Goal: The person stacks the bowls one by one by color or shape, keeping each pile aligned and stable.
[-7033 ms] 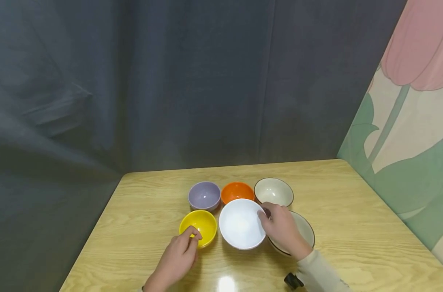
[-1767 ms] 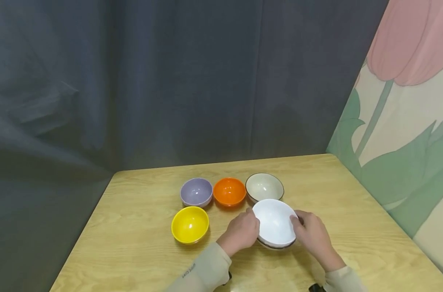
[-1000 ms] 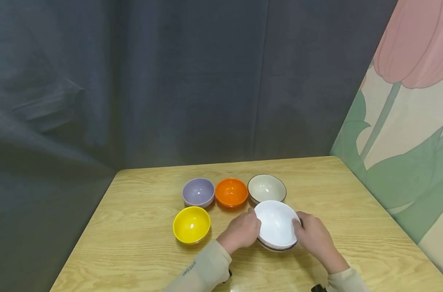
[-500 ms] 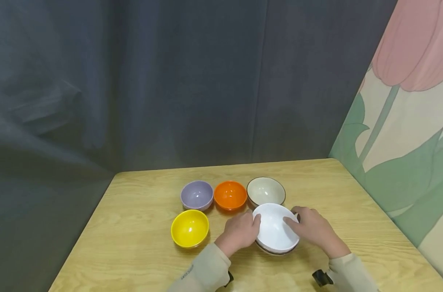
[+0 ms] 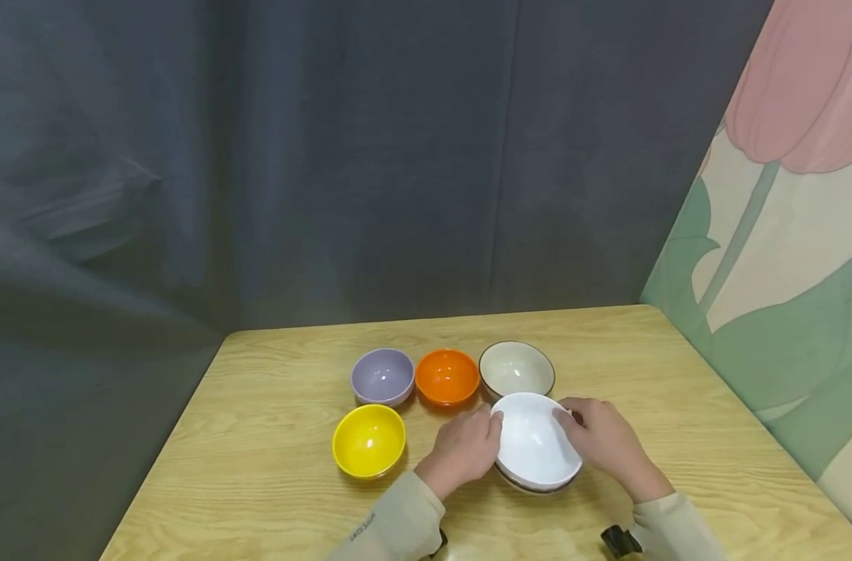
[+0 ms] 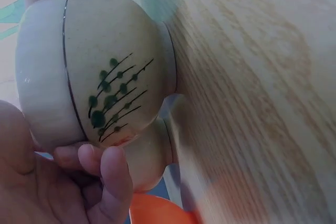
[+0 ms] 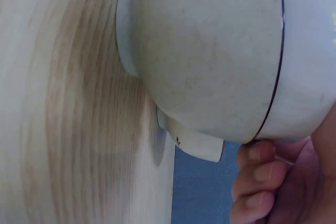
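Note:
A white bowl (image 5: 538,444) sits inside a cream bowl with a dark rim (image 5: 527,488) at the front right of the group. In the left wrist view, the cream bowl (image 6: 113,66) bears a green leafy sprig and stands on its foot on the table. My left hand (image 5: 464,448) grips the white bowl's left side, thumb over the rim. From the right, my right hand (image 5: 608,440) pinches the white rim, thumb inside. The right wrist view shows the fingers (image 7: 257,174) curled near where the two bowls meet.
A yellow bowl (image 5: 369,442) stands to the left. Behind are a purple bowl (image 5: 383,377), an orange bowl (image 5: 447,378) and another cream bowl (image 5: 517,368) in a row. The wooden table (image 5: 257,436) ends at a dark curtain (image 5: 369,171).
Seven seconds ago my right hand held the white bowl mid-table, left hand at the yellow bowl. The white bowl moved right into the cream bowl; my left hand came over to grip it.

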